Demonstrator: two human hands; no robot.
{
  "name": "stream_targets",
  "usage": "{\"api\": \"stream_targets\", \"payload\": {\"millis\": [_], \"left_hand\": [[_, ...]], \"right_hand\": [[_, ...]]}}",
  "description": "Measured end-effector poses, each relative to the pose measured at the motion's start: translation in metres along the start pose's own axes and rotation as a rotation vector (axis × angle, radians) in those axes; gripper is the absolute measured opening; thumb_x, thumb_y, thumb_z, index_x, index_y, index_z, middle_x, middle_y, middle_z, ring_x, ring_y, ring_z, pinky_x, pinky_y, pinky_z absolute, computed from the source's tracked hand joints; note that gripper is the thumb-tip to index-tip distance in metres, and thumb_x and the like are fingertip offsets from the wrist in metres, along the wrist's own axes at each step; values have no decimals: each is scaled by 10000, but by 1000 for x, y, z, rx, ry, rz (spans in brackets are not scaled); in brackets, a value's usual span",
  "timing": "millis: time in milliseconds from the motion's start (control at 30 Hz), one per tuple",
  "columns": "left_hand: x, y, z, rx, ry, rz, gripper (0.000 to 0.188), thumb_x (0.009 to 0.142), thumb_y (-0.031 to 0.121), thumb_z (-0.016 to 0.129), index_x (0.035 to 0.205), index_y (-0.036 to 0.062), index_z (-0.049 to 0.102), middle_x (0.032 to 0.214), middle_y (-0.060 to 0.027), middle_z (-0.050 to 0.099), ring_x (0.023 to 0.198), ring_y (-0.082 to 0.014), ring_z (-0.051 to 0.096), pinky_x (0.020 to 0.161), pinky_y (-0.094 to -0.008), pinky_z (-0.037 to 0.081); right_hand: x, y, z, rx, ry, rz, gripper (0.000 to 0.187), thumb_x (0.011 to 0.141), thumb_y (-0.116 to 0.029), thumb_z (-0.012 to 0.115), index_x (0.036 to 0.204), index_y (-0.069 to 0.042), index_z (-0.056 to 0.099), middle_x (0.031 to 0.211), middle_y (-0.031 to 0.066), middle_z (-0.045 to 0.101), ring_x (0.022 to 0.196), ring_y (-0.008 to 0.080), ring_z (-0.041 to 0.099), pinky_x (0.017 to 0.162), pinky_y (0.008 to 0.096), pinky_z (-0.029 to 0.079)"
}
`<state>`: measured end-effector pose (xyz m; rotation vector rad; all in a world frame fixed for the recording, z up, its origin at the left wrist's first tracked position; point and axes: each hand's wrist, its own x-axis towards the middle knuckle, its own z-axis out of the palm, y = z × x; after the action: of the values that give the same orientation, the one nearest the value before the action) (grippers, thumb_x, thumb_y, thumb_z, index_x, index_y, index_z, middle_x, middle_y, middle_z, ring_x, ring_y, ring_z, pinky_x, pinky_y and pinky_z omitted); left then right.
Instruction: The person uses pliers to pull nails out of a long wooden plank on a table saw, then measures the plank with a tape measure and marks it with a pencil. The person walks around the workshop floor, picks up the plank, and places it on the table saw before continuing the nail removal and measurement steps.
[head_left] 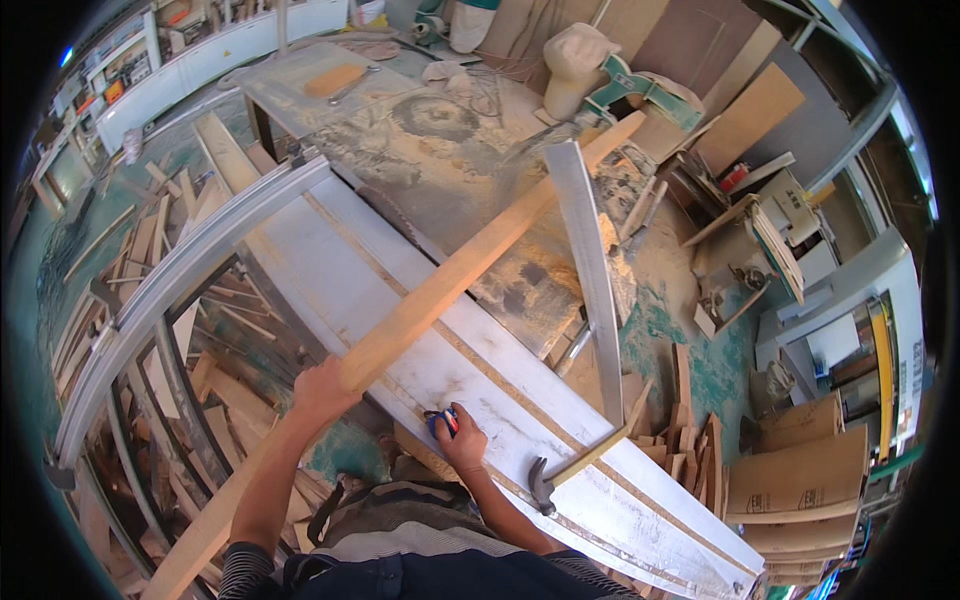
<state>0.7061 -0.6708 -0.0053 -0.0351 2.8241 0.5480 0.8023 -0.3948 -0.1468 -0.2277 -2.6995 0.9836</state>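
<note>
A long light-brown wooden board [470,262] lies slantwise across the white sliding table [520,440] of a saw. Its near end runs down past my left side, and its far end reaches over the dusty bench. My left hand [325,388] is closed round the board's edge at the left side of the table. In my right hand [464,440] sits a small blue, black and red tape measure [440,422], held just above the white surface and apart from the board. A claw hammer [543,487] with a wooden handle rests on the table to the right.
A long metal fence [205,245] crosses the left side above piled wood offcuts [225,390]. A metal bar [590,270] rises at the table's right. Sawdust covers the bench [430,130] ahead. Cardboard boxes [800,475] and upright offcuts [690,440] stand at right.
</note>
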Motion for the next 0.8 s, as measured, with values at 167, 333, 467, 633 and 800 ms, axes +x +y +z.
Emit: {"api": "stream_targets", "payload": {"millis": [167,333,467,633,800], "left_hand": [[-8,-3,3,-21,26,69,504,691,341,767,1034,18,588,877,-219,724,876,-420,710,807,-487,557],[-32,-21,6,38,-70,17,525,702,357,772,1049,6,591,888,-227,721,886,-441,703,815,-502,552],[-69,-46,-3,33,-109,-19,550,715,356,795,1071,-11,590,937,-252,711,910,-454,695,825,-514,552],[-114,-75,-26,109,-236,-60,570,683,306,834,1072,-31,591,968,-265,703,928,-461,688,823,-501,560],[-129,-101,-36,47,-273,-80,621,620,315,864,1065,-34,610,968,-244,708,907,-463,687,814,-479,563]], "right_hand": [[-4,-1,2,-74,29,15,498,858,-423,699,1259,-131,657,991,167,734,788,369,721,696,461,588],[-7,-4,-1,-64,41,13,491,857,-404,698,1255,-118,657,997,171,728,815,374,719,710,462,587],[-7,-6,-4,-78,19,22,477,850,-376,706,1245,-112,659,967,159,721,785,368,715,682,455,589],[-6,-4,-6,-59,5,13,464,845,-343,714,1239,-103,657,929,150,709,761,371,705,663,457,582],[-5,-2,-6,-23,-5,-12,463,852,-329,713,1246,-94,651,940,162,709,767,380,700,653,459,573]]}}
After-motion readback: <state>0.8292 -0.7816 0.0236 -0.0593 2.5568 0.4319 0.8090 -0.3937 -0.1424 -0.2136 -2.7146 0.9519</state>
